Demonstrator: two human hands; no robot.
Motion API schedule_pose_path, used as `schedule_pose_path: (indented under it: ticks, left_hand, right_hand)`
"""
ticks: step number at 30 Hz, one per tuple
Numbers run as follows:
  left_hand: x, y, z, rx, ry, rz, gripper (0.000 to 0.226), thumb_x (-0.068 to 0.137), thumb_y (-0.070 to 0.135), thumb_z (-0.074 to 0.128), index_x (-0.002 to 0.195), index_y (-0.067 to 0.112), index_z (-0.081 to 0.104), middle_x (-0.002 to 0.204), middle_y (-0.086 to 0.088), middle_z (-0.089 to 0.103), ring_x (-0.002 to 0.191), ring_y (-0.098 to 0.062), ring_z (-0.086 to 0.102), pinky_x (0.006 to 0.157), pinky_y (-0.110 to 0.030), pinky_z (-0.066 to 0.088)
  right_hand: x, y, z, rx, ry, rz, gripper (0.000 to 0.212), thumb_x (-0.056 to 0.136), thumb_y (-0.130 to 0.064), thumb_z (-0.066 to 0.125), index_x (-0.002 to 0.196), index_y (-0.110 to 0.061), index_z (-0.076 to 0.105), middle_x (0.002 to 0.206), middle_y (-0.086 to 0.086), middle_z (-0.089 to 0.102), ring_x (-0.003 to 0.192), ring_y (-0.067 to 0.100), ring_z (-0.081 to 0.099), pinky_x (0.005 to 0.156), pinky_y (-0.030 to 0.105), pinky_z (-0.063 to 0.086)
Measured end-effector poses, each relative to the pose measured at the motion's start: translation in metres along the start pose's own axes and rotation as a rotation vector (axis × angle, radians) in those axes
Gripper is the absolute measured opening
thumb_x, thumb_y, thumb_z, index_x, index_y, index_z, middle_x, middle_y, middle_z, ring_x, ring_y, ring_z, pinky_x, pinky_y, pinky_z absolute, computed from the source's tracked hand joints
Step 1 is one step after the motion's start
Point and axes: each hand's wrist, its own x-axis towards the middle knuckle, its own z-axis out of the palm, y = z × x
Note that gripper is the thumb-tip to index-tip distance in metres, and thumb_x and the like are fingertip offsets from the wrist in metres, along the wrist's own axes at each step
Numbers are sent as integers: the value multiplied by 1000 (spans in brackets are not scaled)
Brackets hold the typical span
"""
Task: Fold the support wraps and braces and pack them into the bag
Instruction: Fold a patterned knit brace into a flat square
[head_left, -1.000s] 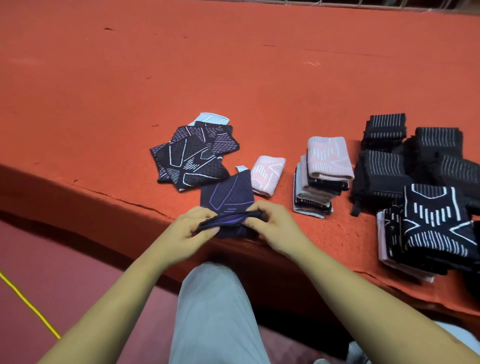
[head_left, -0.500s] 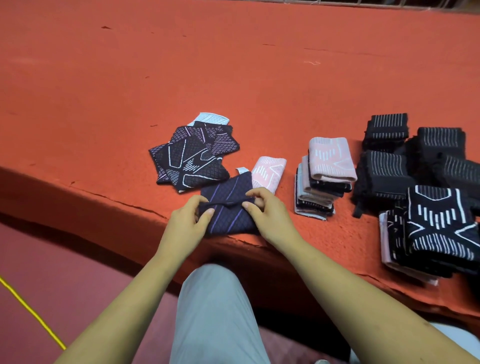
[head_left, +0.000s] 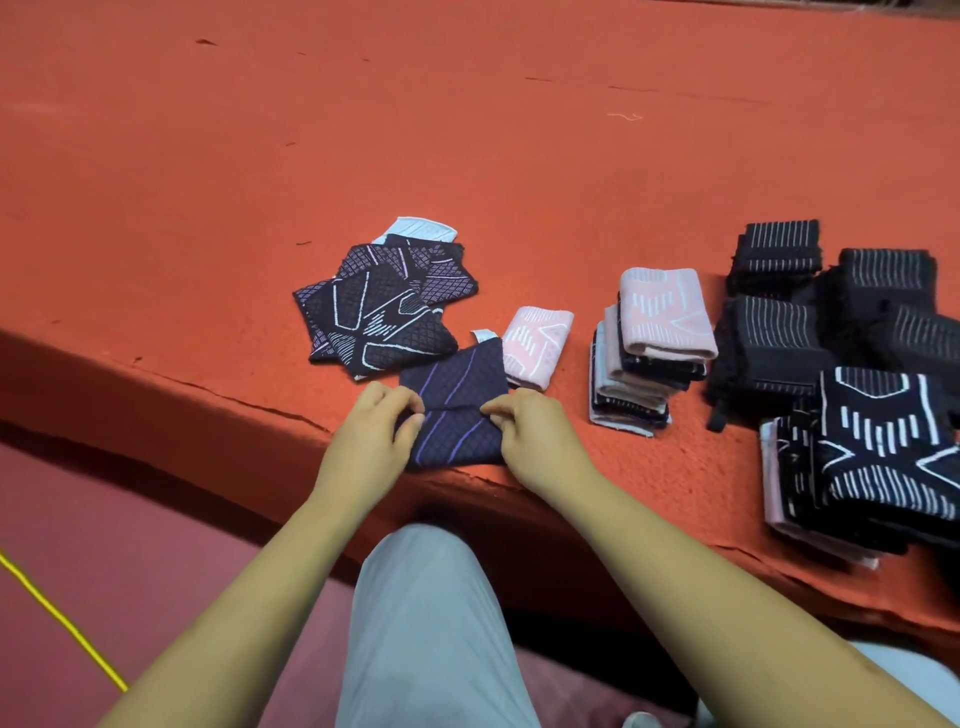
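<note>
We are in the folding half of the job, and by our reading past its middle. At the near edge of the orange-red felt-covered worktop (head_left: 467, 156) lies the dark navy knitted wrap with thin purple lines (head_left: 457, 384), flat on the felt with one part doubled over the other. Our left hand (head_left: 371, 441) pinches the left end of the crease and our right hand (head_left: 537, 436) the right end. Each grip is clamped on the cloth with curled fingers, and the crease runs straight between them. We judge this fold almost set, needing only to be pressed flat before the wrap joins the others.

What looks finished lies to the right. A small folded pink knitted wrap with white marks (head_left: 537, 345) sits just beside the navy one's far corner. Next comes a neat stack of folded pink, grey and dark wraps (head_left: 654, 353). Toward the right end of the worktop there is a heap of black ribbed braces with white stripes (head_left: 779, 332). At the near right edge sits a stack of black wraps with a bold white pattern (head_left: 883, 457).

What seems left is the loose fan of dark diamond-patterned wraps with white and lilac lines (head_left: 384, 312), just left of and beyond the navy wrap. These overlap untidily, with a pale blue piece showing at the far side, and we take them as waiting to be folded.

No bag is in view, so as far as we can see the packing has not begun.
</note>
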Motion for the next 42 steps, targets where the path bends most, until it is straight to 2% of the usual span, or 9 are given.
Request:
schedule_pose_path:
  ticks: [6, 11, 14, 20, 25, 28, 31, 37, 42]
  left_hand:
    - [-1, -11, 0, 108, 4, 265, 27, 97, 31, 54, 106, 11, 68, 120, 2, 58, 111, -21, 53, 100, -39, 43]
    - [-9, -20, -9, 129, -191, 290, 71, 87, 66, 54, 134, 13, 60, 144, 7, 53, 132, -8, 47, 113, -31, 34]
    - [-10, -22, -8, 147, -182, 281, 71, 84, 63, 58, 138, 17, 57, 146, 6, 52, 134, -10, 48, 113, -26, 34]
    - [-8, -8, -10, 71, -116, 241, 52, 84, 51, 59, 130, 28, 65, 136, 10, 62, 129, -2, 53, 107, -14, 35]
    - [-7, -8, -13, 86, -96, 204, 49, 78, -1, 68, 121, 22, 70, 130, 8, 67, 120, -9, 59, 101, -25, 42]
    - [-9, -1, -24, 94, -99, 174, 37, 80, 20, 59, 115, 28, 71, 101, 10, 75, 94, -19, 65, 81, -29, 46]
    - [-18, 6, -29, -32, -97, 125, 18, 83, 34, 63, 100, 33, 69, 77, 14, 70, 65, -11, 58, 66, -28, 45]
    - [-19, 10, -22, -356, -111, -32, 26, 86, 47, 62, 101, 26, 66, 83, 2, 72, 82, -21, 69, 78, -38, 52]
    - [-6, 11, -7, -306, -1, -210, 15, 93, 31, 69, 96, 20, 60, 55, 8, 48, 56, -11, 47, 61, -34, 39]
  right_hand:
    - [-15, 5, -8, -96, -120, -92, 46, 90, 0, 41, 130, -5, 62, 109, 13, 50, 106, 31, 53, 100, 39, 41]
    - [-23, 10, -15, -286, -15, -276, 48, 83, -33, 44, 108, -4, 72, 122, 11, 52, 114, 27, 48, 103, 37, 41]
    - [-23, 16, -14, -332, -82, -384, 49, 84, -41, 59, 117, -6, 69, 139, 11, 53, 127, 27, 51, 109, 39, 41]
    - [-18, 15, -10, -178, -99, -355, 49, 80, -23, 63, 127, -9, 60, 132, 6, 60, 120, 25, 57, 104, 37, 44]
    - [-15, 18, -7, -112, -33, -349, 38, 74, -9, 56, 111, -7, 66, 117, 7, 67, 108, 27, 61, 98, 40, 47]
    - [-18, 19, -9, 11, -26, -336, 22, 79, -12, 52, 98, -12, 65, 95, 1, 67, 90, 22, 59, 85, 41, 48]
    - [-30, 23, -12, 143, -14, -262, 12, 86, -16, 56, 94, -16, 65, 84, -4, 65, 79, 17, 59, 77, 38, 47]
    - [-26, 23, -10, 394, 72, -56, 9, 89, -23, 64, 98, -24, 64, 88, -10, 72, 83, 8, 67, 81, 34, 54]
    - [-15, 18, 2, 452, 191, 113, 25, 89, -17, 69, 109, -19, 53, 80, 1, 69, 72, 17, 66, 81, 42, 54]
